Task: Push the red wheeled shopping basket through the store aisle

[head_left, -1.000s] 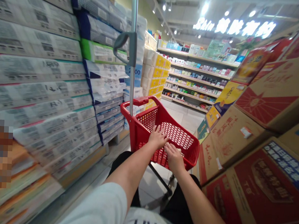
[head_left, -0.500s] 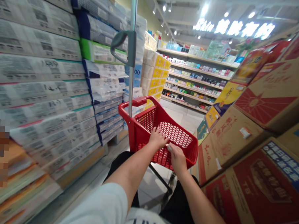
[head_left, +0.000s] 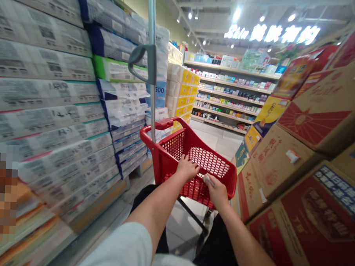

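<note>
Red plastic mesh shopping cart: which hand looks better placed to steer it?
Probably the right hand, curled around the near rim of the red plastic mesh shopping cart; the left hand seems only draped over it.

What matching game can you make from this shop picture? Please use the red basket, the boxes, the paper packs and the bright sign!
Things:
1. red basket
2. cardboard boxes
3. paper packs
4. bright sign

Places:
A. high up ahead
B. on the person's left
C. under the left hand and right hand
D. on the person's right

Right pairs: 1-C, 2-D, 3-B, 4-A
</note>
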A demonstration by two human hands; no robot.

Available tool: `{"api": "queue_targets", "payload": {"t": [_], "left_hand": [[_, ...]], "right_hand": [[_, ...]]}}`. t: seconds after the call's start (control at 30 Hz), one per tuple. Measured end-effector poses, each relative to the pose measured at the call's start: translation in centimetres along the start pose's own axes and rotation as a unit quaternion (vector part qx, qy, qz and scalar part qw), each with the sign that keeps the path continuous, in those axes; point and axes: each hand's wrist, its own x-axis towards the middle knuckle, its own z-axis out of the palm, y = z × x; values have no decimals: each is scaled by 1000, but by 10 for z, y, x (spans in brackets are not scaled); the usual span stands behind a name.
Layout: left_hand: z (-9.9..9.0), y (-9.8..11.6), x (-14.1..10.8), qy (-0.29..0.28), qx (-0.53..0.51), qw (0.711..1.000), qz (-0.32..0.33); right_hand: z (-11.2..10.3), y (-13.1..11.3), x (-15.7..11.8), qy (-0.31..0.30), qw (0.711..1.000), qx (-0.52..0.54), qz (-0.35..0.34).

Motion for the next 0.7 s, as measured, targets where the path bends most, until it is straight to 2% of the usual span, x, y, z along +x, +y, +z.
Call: {"api": "queue_targets", "payload": {"t": [0.07, 0.17, 0.2, 0.33, 0.37, 0.5, 0.53, 0.63, 0.7], "left_hand": [[2, 0, 0, 0, 0, 1000, 4], [3, -1, 1, -7, 1, 1000, 5], [3, -2, 1, -10, 1, 1000, 4], [3, -2, 2, -13, 4, 1000, 7], [3, -2, 2, -13, 4, 1000, 7], [2, -2, 1, -11, 1, 1000, 3], [2, -2, 0, -11, 0, 1000, 4], [1, -2, -2, -2, 0, 1000, 11], [0, -2, -4, 5, 3, 1000, 14]], "right_hand": [[1, 0, 0, -14, 1000, -3, -19], [2, 2, -1, -44, 992, -5, -118], [1, 2, 0, -47, 991, 1, -126], [-3, 0, 4, -25, 999, 16, -33], [-3, 0, 5, -23, 999, 14, -33], [-1, 0, 5, -42, 991, 22, -127], [0, 2, 5, -40, 992, 28, -116], [-1, 7, 3, -13, 999, 31, -27], [-2, 9, 1, -11, 999, 31, -34]]}}
